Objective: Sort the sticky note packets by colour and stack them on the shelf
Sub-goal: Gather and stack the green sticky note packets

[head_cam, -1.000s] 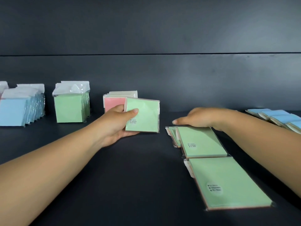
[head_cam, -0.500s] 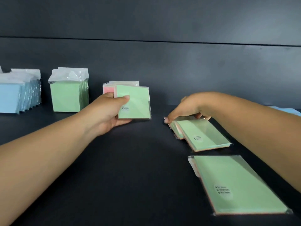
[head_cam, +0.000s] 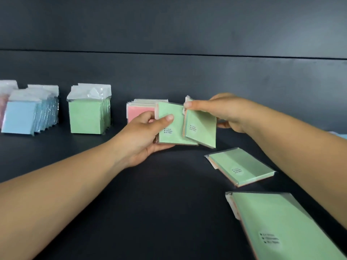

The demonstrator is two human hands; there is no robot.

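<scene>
Each green packet face carries a small round white label with three lines of black print, too small to read. The left hand (head_cam: 144,136) holds one green packet (head_cam: 170,128) upright, thumb curled over its front and fingers behind, label side toward the camera. The right hand (head_cam: 223,111) pinches a second green packet (head_cam: 201,131) by its top corner, so it hangs tilted with its lower edge swung right, overlapping the first packet's right edge.

Half a second ago the right hand was down at the flat pile on the shelf (head_cam: 169,203); now it is raised beside the left with a packet lifted from there, and two green packets are left lying flat, a nearer one (head_cam: 281,224) and a farther one (head_cam: 242,167).

Standing rows at the back: blue packets (head_cam: 20,117), green packets (head_cam: 87,116) and pink packets (head_cam: 139,112), the last just behind the left hand.
</scene>
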